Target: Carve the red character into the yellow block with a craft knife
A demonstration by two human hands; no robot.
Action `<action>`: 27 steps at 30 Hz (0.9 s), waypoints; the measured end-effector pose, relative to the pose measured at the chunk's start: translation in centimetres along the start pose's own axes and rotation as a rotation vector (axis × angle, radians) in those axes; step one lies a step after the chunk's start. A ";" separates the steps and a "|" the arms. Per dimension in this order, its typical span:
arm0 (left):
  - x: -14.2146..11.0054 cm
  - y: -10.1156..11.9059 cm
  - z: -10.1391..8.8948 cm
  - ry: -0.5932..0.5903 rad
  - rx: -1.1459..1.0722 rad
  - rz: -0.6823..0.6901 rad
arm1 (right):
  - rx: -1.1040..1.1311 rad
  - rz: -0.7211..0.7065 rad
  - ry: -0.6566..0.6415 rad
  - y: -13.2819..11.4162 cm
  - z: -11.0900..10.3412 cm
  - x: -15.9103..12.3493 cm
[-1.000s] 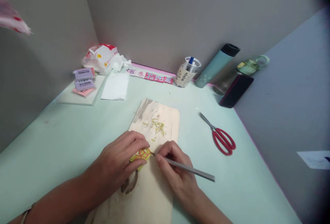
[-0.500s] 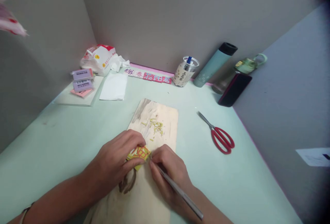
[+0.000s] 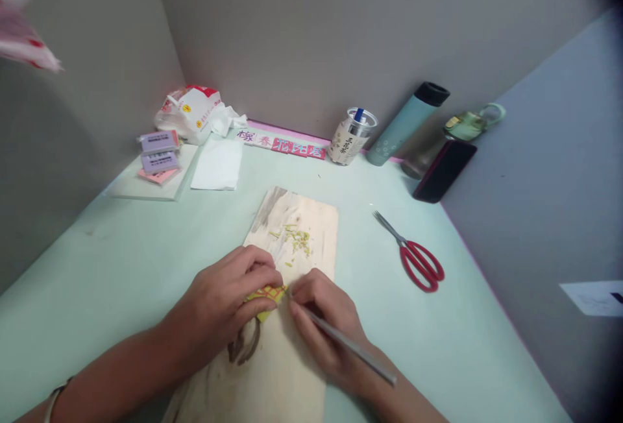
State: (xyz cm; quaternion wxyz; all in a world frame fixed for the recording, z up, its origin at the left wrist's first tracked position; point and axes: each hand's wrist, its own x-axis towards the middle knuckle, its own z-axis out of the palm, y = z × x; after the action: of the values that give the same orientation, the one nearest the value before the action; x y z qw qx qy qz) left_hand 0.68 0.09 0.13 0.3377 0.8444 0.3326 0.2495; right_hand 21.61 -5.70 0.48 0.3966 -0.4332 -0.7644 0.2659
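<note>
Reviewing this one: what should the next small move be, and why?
Probably a short, light cut into the yellow piece with the slim tool: the left hand steadies the piece over the wooden board, the right hand holds the tool tip at or near its edge, and yellow shavings lie farther up the board.

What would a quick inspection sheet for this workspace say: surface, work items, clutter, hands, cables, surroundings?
Surface: pale green tabletop; wooden board lying on it.
Job's things: yellow piece with orange lines, partly hidden; slim grey tool; yellow shavings on the board.
Clutter: red-handled scissors right of the board; white paper, purple blocks, labelled cup, teal bottle and phone farther back.
Hands: left hand holds yellow piece; right hand grips tool, tip contact unclear.
Cables: nothing seen.
Surroundings: grey walls; red-spotted pink item upper left.
</note>
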 end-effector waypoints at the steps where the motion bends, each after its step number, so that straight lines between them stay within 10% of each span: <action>1: 0.0 0.0 0.0 0.002 0.003 0.004 | 0.062 0.094 0.005 -0.3 -0.1 0.1; 12: 0.1 -0.4 0.1 0.027 0.198 0.155 | 0.263 0.431 0.308 -0.1 -0.5 0.4; 27: 0.6 -0.6 1.0 0.076 0.206 0.212 | 0.219 0.374 0.177 -0.6 -1.6 0.4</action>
State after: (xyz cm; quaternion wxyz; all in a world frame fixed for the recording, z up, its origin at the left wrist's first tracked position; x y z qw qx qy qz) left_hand 1.51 0.47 -0.84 0.2083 0.8950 0.2778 0.2799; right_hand 22.60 -5.49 1.95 0.4506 -0.5432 -0.5997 0.3771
